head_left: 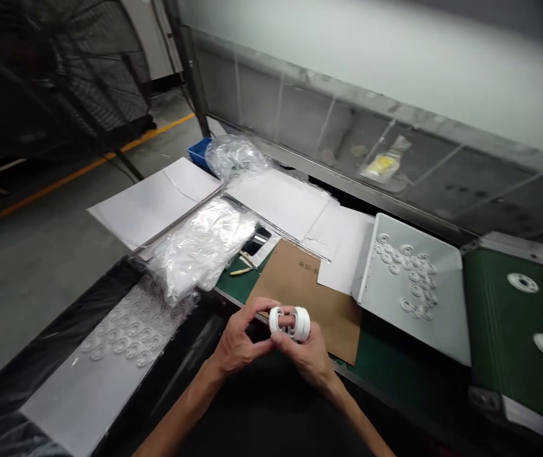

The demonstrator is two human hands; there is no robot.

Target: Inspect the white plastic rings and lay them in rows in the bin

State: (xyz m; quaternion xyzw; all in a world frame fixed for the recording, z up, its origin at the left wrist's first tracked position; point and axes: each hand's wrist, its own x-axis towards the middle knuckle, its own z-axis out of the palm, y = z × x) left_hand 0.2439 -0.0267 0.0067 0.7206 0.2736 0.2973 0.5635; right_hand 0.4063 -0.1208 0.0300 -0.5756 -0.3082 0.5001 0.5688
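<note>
Head view: a green bench (395, 355) carries cardboard (300, 279), white sheets (281, 200) and a tray (443, 330). Over the cardboard's near edge, the left hand (236, 346) and right hand (307, 358) pinch a white ring pair (301, 324) between closed fingertips.

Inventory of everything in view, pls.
held rings: two, white, between both hands
tray: one, white, right of cardboard
tray rings: many, white, in tray
discs: two, white, on green belt
cardboard: one, brown, ahead of hands
paper sheets: several, white, behind cardboard
plastic bags: two, clear, left of centre
ring sheet: one, pale, lower left
bin: one, blue, far edge
fan: one, black, top left
left hand: one, bare, on held rings
right hand: one, bare, on held rings
</note>
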